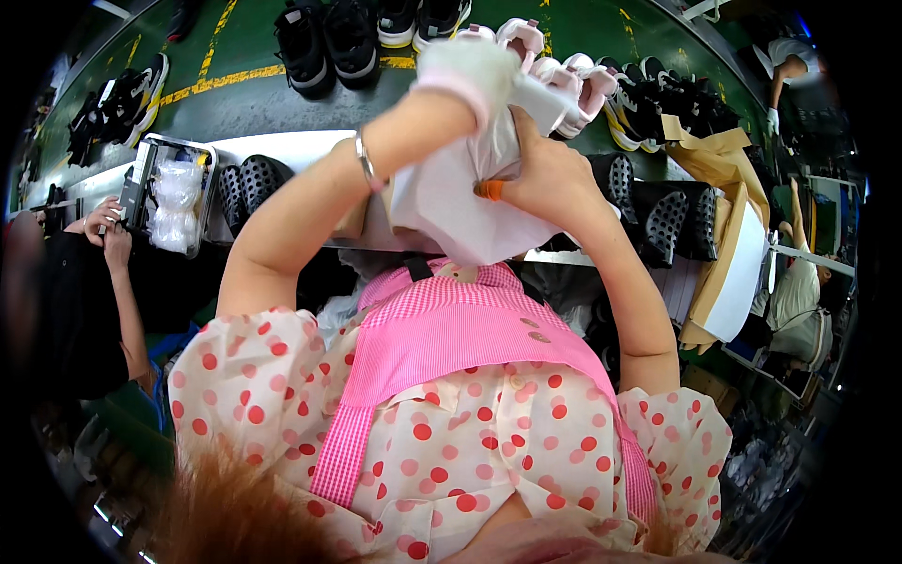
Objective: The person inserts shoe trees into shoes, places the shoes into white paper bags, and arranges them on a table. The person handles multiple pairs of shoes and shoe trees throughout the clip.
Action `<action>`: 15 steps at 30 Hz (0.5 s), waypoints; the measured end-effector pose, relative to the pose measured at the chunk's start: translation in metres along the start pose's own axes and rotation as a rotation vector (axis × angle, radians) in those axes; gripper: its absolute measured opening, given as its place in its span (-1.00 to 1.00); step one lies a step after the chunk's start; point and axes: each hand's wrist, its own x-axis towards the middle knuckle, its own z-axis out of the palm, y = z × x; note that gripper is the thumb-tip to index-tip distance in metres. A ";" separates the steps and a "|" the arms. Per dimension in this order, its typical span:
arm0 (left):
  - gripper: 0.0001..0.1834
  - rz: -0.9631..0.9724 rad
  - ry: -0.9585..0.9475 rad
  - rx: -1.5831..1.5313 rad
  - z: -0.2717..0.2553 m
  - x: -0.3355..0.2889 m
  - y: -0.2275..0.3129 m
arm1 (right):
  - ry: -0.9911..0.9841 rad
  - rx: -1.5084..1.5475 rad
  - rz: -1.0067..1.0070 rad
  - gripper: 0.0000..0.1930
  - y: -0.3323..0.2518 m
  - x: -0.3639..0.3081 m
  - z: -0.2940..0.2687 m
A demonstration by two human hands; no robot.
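A sheet of thin white paper (pixel 460 202) is bunched up in front of my chest, its lower part hanging over the bench edge. My right hand (pixel 554 174) is closed on the paper's right side, with an orange wrap around one fingertip. My left hand (pixel 467 75), in a white glove, is at the paper's upper end. It is smeared by motion and its fingers are hidden. Whether something lies inside the paper cannot be seen. Pale pink and white sneakers (pixel 592 89) stand just beyond my hands.
Black sneakers (pixel 349 45) stand at the far side, and dotted black shoe-shaped pieces (pixel 254 183) lie on the bench. A wire basket (pixel 211 197) of clear plastic packs sits left. Brown paper (pixel 719 155) is stacked right. A co-worker's hands (pixel 105 224) show at left; other people work at right.
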 end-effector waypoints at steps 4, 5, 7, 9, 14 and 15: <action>-0.68 -0.142 0.081 -0.188 -0.005 0.008 -0.036 | 0.046 -0.026 -0.062 -0.04 0.006 -0.016 -0.007; -0.67 -0.190 0.055 -0.180 -0.012 0.003 -0.040 | 0.038 0.006 -0.055 -0.05 0.011 -0.018 -0.010; -0.67 -0.210 0.397 0.029 -0.016 -0.006 -0.062 | 0.063 0.073 -0.050 -0.07 0.022 -0.018 -0.013; -0.70 -0.096 0.666 -0.057 -0.020 -0.019 -0.047 | 0.173 0.080 0.018 -0.06 0.035 -0.008 -0.006; -0.60 -0.225 0.441 -0.526 0.013 -0.066 0.042 | 0.354 0.114 0.101 -0.06 0.037 0.005 -0.004; -0.53 -0.261 0.485 -0.624 0.034 -0.063 0.047 | 0.382 0.119 0.091 -0.07 0.036 0.006 -0.002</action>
